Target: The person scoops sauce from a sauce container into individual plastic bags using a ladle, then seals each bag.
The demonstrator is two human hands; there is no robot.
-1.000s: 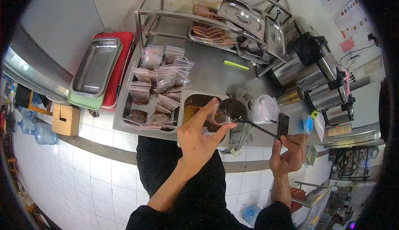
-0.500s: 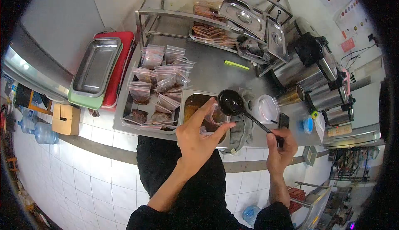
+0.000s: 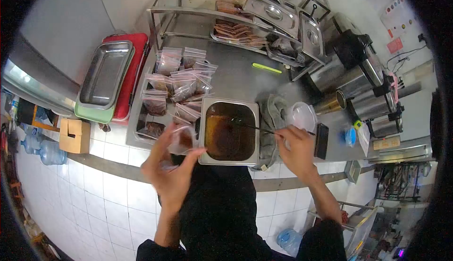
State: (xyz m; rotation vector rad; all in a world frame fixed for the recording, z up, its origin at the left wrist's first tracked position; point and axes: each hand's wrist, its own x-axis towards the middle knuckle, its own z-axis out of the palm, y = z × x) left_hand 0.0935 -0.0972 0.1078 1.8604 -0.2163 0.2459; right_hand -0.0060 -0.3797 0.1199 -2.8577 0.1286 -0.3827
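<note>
My left hand [image 3: 171, 171] holds a small clear zip bag [image 3: 183, 139] with brown contents between thumb and fingers, at the left edge of a steel container [image 3: 255, 153]. Dark brown liquid with an oily yellow patch fills part of that container. My right hand [image 3: 298, 155] grips the black handle of a ladle [image 3: 259, 129], whose bowl is hidden in the liquid. Filled zip bags [image 3: 184, 86] lie in a steel tray [image 3: 134, 136] to the left. A grey cloth [image 3: 271, 143] lies against the container's right side.
A yellow-green pen-like object [image 3: 267, 68] lies behind the container. To the right are a clear plastic tub [image 3: 302, 117], a black phone-like object [image 3: 322, 140] and large metal pots [image 3: 344, 77]. A steel rack [image 3: 198, 12] stands at the back; red and green boards [image 3: 130, 86] are left.
My left hand has moved left with the bag, away from above the container. My right hand has moved left, and the ladle bowl has gone down into the liquid.
</note>
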